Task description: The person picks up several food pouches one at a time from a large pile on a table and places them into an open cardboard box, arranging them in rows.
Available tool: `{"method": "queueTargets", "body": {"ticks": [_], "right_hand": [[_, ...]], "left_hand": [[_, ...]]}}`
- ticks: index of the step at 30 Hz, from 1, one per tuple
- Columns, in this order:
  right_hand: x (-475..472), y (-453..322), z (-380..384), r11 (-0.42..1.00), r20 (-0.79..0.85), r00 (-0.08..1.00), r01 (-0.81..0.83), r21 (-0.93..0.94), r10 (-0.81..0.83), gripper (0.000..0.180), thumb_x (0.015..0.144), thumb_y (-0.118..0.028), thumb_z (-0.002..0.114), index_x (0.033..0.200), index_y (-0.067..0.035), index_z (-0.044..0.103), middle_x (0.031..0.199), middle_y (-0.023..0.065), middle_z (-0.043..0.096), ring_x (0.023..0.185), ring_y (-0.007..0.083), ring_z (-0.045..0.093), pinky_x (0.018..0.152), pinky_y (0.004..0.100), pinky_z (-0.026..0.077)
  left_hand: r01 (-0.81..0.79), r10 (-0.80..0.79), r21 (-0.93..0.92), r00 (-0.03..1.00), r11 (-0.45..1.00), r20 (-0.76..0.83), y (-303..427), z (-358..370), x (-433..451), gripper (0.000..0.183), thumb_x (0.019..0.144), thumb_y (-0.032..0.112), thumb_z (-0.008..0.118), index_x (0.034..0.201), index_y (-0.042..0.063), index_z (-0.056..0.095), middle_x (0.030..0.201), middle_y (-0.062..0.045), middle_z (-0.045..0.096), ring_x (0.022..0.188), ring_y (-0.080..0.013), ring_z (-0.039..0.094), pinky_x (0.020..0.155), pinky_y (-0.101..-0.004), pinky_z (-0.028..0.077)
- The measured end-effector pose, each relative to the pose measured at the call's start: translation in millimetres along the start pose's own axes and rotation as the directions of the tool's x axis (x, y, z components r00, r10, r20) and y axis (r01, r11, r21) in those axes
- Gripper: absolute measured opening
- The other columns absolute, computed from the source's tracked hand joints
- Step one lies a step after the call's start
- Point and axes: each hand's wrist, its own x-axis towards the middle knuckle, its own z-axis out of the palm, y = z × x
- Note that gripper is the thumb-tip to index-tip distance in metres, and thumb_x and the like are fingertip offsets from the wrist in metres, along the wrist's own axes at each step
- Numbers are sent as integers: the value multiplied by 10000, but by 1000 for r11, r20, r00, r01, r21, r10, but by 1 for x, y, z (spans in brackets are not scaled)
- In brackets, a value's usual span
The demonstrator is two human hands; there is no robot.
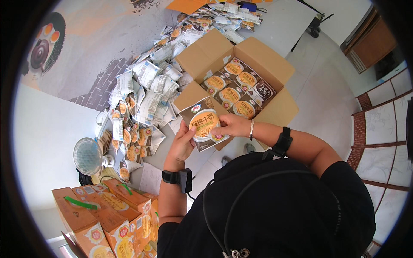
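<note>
Both hands hold a brown and orange milk-drink pouch front side up, just before the near flap of a carton. My left hand grips its left edge, thumb on the front. On the right edge, my right hand pinches it with the thumb over the front. The open cardboard box stands beyond, flaps spread. Inside it, several similar packs lie face up in rows; a darker pack with a purplish-brown label sits at the right.
A long heap of loose pouches covers the table left of the box and behind it. Orange gift cartons with green handles stand lower left. Nearby are a small fan and a written sheet of paper. A folding screen stands right.
</note>
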Motion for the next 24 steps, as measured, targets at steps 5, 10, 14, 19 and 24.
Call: {"method": "queueTargets", "body": {"ticks": [5,10,14,19,24], "right_hand": [[-3,3,-6,989,-3,999,44,-143,-45,437,797,-422,619,868,3,547,710,45,591,586,93,550,522,238,449],[-14,-5,-4,987,-40,998,-53,-150,48,443,815,-441,584,894,-7,535,713,48,582,506,116,539,472,238,460],[-22,-12,-6,985,37,996,-72,-159,79,442,835,-440,555,925,-8,534,724,34,573,532,111,545,474,242,462],[-19,12,-10,999,63,998,-30,22,28,411,833,-403,580,997,-29,529,830,35,581,687,93,554,550,229,458],[-15,21,-7,866,39,988,-149,478,148,432,802,-297,638,1128,-70,471,902,6,558,708,66,530,507,211,394]], "left_hand": [[22,-26,-53,997,998,-68,-3,0,5,399,918,213,458,1269,73,332,1208,-106,493,1068,-218,532,854,-367,477],[75,-82,-52,986,996,-148,-11,-15,14,411,933,329,399,1204,22,426,1101,-110,570,961,-218,595,787,-356,511],[102,-102,-9,979,995,-177,-18,-17,11,456,940,372,352,1209,11,424,1125,-122,562,966,-220,594,786,-356,511],[160,-155,11,972,987,-175,-14,-7,12,478,946,380,318,1237,10,398,1166,-124,538,1002,-225,579,802,-368,506],[227,-217,101,971,969,-100,-14,2,16,502,932,428,334,1233,33,413,1162,-120,538,1046,-244,550,819,-375,487]]}}
